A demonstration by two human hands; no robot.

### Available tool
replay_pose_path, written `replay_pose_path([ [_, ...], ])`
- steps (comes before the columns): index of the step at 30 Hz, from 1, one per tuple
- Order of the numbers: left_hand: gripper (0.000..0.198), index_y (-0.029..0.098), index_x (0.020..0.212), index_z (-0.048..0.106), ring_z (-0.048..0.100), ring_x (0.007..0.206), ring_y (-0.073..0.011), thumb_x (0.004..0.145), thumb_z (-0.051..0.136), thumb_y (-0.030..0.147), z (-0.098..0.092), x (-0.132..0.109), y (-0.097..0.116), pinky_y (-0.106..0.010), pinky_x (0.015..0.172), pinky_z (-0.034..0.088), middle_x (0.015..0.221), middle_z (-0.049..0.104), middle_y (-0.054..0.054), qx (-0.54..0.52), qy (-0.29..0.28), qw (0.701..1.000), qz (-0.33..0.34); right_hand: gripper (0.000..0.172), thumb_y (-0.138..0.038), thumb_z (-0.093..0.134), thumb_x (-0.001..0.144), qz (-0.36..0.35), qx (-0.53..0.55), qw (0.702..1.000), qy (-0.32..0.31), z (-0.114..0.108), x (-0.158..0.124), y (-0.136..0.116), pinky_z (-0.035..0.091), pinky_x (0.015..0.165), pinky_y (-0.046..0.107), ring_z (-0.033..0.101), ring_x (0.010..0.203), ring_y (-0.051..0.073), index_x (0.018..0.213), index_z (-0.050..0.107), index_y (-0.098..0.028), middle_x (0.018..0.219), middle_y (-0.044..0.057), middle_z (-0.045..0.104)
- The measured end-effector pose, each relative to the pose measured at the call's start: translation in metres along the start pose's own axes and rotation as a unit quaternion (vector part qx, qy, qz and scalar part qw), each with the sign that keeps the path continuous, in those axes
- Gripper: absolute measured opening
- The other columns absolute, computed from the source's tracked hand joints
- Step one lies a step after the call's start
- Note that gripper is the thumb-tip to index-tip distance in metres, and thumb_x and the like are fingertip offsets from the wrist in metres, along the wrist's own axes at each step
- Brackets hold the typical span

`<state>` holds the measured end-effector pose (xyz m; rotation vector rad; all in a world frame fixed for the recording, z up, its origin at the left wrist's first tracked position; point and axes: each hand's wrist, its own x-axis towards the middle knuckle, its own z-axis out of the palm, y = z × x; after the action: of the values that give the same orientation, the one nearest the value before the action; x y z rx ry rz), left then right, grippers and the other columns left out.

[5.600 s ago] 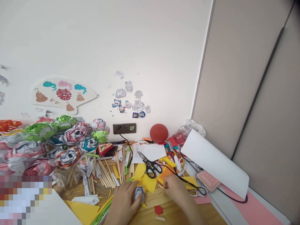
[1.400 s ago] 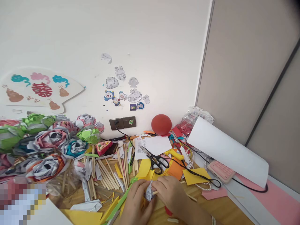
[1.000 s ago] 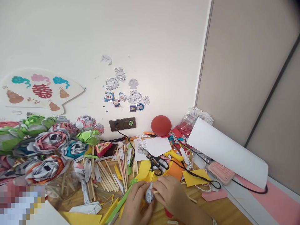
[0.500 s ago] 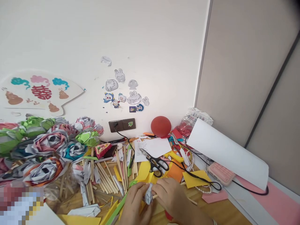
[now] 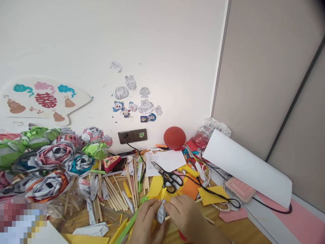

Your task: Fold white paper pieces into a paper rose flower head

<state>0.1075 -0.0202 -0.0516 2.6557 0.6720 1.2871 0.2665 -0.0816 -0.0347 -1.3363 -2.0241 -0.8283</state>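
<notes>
Between my two hands is a small folded piece of whitish paper [image 5: 160, 212]. My left hand [image 5: 145, 221] curls around its left side, fingers closed on it. From the right, my right hand [image 5: 186, 215] pinches the paper's edge with thumb and forefinger. A pale wooden stick [image 5: 167, 218] shows between the paper and my right fingers; whether it is fixed to the paper I cannot tell. Just beyond my hands lie black-handled scissors [image 5: 169, 178] on yellow paper. Part of a red thing [image 5: 182, 236] peeks out under my right hand.
Folded paper flowers [image 5: 54, 152] are heaped at the left, beside several wooden sticks [image 5: 115, 195]. A red balloon [image 5: 174, 137] rests by the wall. A yellow glue gun [image 5: 189, 170], its black cord, a pink keypad [image 5: 240, 188] and a curled white sheet [image 5: 247, 166] are on the right.
My right fingers have shifted slightly up along the paper's edge, and the paper is turned a little. My left hand keeps its hold almost unchanged.
</notes>
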Motion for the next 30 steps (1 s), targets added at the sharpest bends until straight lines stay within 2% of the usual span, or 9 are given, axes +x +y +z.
replay_pose_path([
  [4, 0.033, 0.019, 0.107, 0.055, 0.062, 0.093, -0.0213, 0.074, 0.062, 0.022, 0.0004, 0.0001, 0.0005, -0.03, 0.078, 0.054, 0.1, 0.063, -0.011, 0.0, 0.0, 1.0, 0.003, 0.023, -0.011, 0.036, 0.09, -0.009, -0.014, 1.0, 0.01, 0.0006, 0.001, 0.0012, 0.022, 0.046, 0.03, 0.044, 0.051, 0.016, 0.087, 0.058, -0.015, 0.058, 0.001, 0.053],
  [11, 0.035, 0.019, 0.109, 0.052, 0.062, 0.094, -0.0218, 0.075, 0.063, 0.022, 0.0024, -0.0021, -0.0041, -0.032, 0.079, 0.054, 0.101, 0.062, -0.012, 0.018, -0.008, 1.0, 0.012, 0.03, -0.015, 0.034, 0.092, 0.038, 0.026, 0.998, 0.047, 0.0015, 0.003, 0.0015, 0.025, 0.046, 0.029, 0.045, 0.05, 0.015, 0.071, 0.055, -0.019, 0.056, 0.0, 0.051],
  [18, 0.035, 0.019, 0.109, 0.053, 0.062, 0.094, -0.0217, 0.076, 0.062, 0.022, 0.0017, -0.0023, -0.002, -0.031, 0.079, 0.054, 0.101, 0.062, -0.012, 0.018, -0.011, 1.0, 0.009, 0.031, -0.014, 0.032, 0.091, 0.035, 0.031, 0.998, 0.039, 0.0043, 0.0004, -0.0007, 0.025, 0.046, 0.029, 0.045, 0.051, 0.015, 0.07, 0.054, -0.019, 0.057, 0.0, 0.052],
  [23, 0.029, 0.02, 0.107, 0.056, 0.061, 0.094, -0.0225, 0.078, 0.059, 0.027, 0.0032, -0.0021, 0.0009, -0.032, 0.078, 0.054, 0.1, 0.063, -0.012, -0.005, 0.019, 1.0, -0.012, 0.029, -0.014, 0.033, 0.091, 0.044, 0.039, 0.997, 0.039, 0.0078, -0.0017, 0.0003, 0.026, 0.047, 0.028, 0.046, 0.052, 0.015, 0.07, 0.053, -0.019, 0.058, 0.0, 0.052],
  [30, 0.031, 0.02, 0.108, 0.056, 0.06, 0.096, -0.0222, 0.077, 0.06, 0.026, 0.0047, -0.0039, -0.0003, -0.032, 0.08, 0.053, 0.101, 0.061, -0.012, -0.003, 0.008, 1.0, -0.015, 0.028, -0.013, 0.034, 0.091, 0.027, 0.028, 0.998, 0.042, 0.003, 0.0007, -0.0001, 0.026, 0.046, 0.028, 0.045, 0.05, 0.015, 0.072, 0.054, -0.018, 0.057, 0.0, 0.052],
])
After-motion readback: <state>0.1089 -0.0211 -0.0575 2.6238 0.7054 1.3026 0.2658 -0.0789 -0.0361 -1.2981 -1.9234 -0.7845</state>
